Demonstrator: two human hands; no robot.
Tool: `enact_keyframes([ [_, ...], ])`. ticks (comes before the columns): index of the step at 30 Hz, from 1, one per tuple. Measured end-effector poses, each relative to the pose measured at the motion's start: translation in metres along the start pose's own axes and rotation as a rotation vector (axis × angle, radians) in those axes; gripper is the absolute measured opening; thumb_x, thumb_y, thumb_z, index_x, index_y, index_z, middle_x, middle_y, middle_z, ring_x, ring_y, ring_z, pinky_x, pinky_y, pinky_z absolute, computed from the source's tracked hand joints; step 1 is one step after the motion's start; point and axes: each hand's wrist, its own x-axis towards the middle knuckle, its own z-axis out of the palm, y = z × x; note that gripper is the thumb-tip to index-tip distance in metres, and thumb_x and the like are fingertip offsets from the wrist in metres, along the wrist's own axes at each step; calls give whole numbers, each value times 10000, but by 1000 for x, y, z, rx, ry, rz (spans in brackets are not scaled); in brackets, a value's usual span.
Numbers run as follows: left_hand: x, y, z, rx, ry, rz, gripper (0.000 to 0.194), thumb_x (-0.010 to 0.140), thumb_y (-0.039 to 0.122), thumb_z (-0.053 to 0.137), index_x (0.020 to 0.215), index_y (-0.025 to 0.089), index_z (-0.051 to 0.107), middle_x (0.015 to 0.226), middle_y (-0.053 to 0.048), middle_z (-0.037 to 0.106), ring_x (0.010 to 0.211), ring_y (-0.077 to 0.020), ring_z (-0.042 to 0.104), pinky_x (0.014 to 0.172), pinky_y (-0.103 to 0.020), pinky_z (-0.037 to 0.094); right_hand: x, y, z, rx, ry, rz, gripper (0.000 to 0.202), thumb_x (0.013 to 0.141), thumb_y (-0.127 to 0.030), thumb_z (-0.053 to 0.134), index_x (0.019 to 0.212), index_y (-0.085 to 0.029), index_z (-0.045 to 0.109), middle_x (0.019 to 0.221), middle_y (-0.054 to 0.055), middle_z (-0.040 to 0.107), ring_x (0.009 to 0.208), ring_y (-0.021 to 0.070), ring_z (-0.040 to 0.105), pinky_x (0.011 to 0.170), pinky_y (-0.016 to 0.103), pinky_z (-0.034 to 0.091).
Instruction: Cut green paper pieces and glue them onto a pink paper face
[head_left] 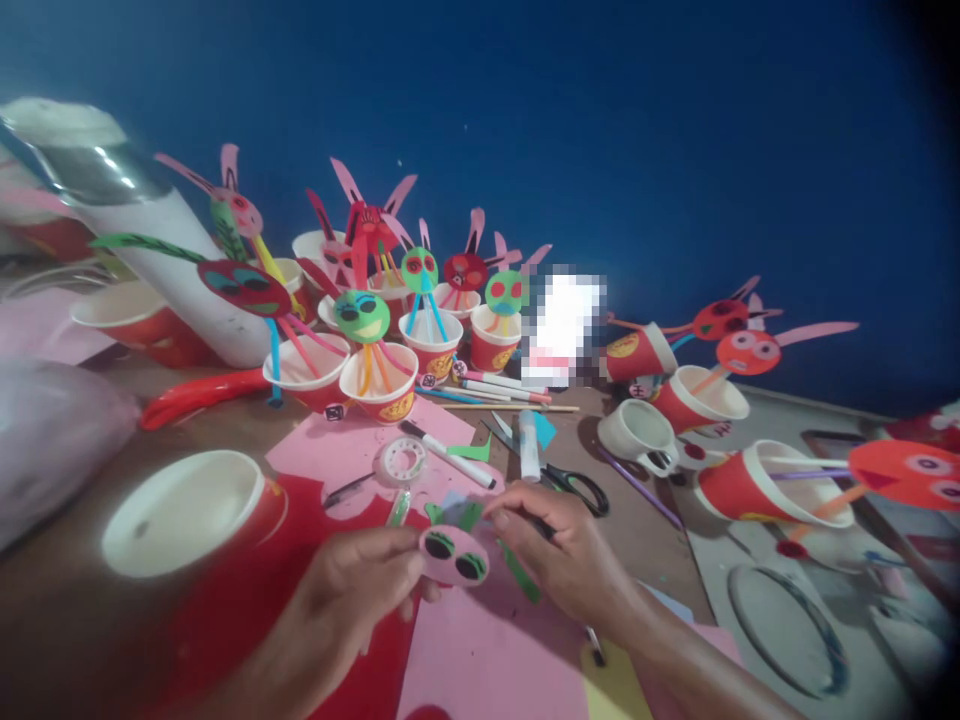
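Observation:
A pink oval paper face (454,556) with black and green eyes is held at the centre of the view. My left hand (356,580) pinches its left edge between thumb and fingers. Green paper pieces stand up from its top edge, and my right hand (547,540) has its fingers closed at the tip of the right one. Something dark shows between the right hand's fingers. A green paper strip (519,572) lies just below that hand. Beneath both hands are pink paper (487,655) and red paper (360,650).
Paper cups with straw-mounted paper faces stand at the back, such as one cup (380,385), and on the right. Scissors (574,487), a marker (450,455), a tape roll (403,460), a glue stick (529,445) and a white mug (637,435) lie beyond the hands. A large cup (187,510) lies left.

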Motion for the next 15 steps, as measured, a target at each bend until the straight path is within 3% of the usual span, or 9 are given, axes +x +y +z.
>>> enact_keyframes([
  [2, 3, 2, 2, -256, 36, -154, 258, 827, 385, 494, 840, 187, 658, 681, -35, 664, 535, -115, 525, 447, -194, 374, -1, -5, 3, 179, -62, 66, 224, 875, -322, 460, 825, -177, 623, 694, -8, 575, 616, 112, 507, 576, 217, 369],
  [6, 7, 1, 11, -556, 1, -155, 215, 787, 351, 581, 802, 155, 667, 690, -51, 662, 595, -115, 548, 509, -195, 394, -2, -12, 12, 319, -117, 74, 221, 793, -373, 544, 731, -167, 596, 637, -20, 508, 588, 112, 444, 550, 214, 349],
  [10, 8, -11, 14, -694, 11, -209, 223, 731, 329, 649, 838, 134, 660, 719, -84, 675, 614, -151, 590, 490, -219, 417, 0, -13, 19, 221, -68, 179, 174, 745, -209, 542, 584, -178, 482, 568, -47, 420, 565, 100, 389, 535, 201, 319],
  [15, 12, -21, 11, -724, -20, -145, 347, 677, 407, 673, 903, 147, 633, 691, -74, 656, 574, -165, 583, 439, -226, 411, 1, -10, 20, 237, -102, 244, 217, 740, -206, 519, 564, -188, 395, 555, -58, 344, 546, 92, 312, 507, 199, 282],
])
